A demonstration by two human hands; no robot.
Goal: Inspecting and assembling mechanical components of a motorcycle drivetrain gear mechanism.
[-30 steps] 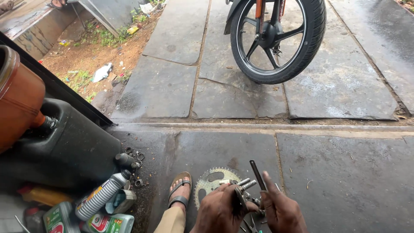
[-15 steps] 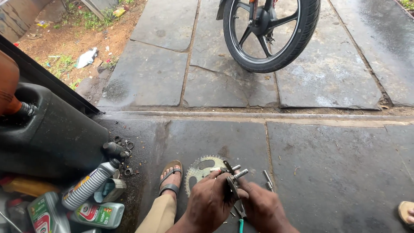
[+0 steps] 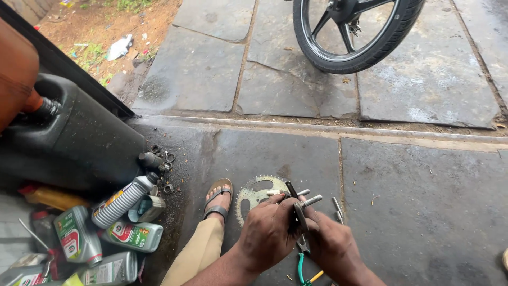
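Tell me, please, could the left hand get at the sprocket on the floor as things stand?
Probably yes: the sprocket lies flat on the floor just beyond the left hand, with nothing between, though that hand is busy gripping a dark tool together with the right hand.

- Floor: large grey stone slabs (image 3: 423, 201), damp, dirt in joints.
- Bare earth patch with grass and litter (image 3: 100, 32) at far left.
- Flat daylight, no hard shadows.

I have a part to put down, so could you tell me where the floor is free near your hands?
Free: the slab right of the right hand, and the strip between the sprocket and the step edge. Crowded: the oil bottles and small rings left of the foot, and loose bolts beside the left hand.
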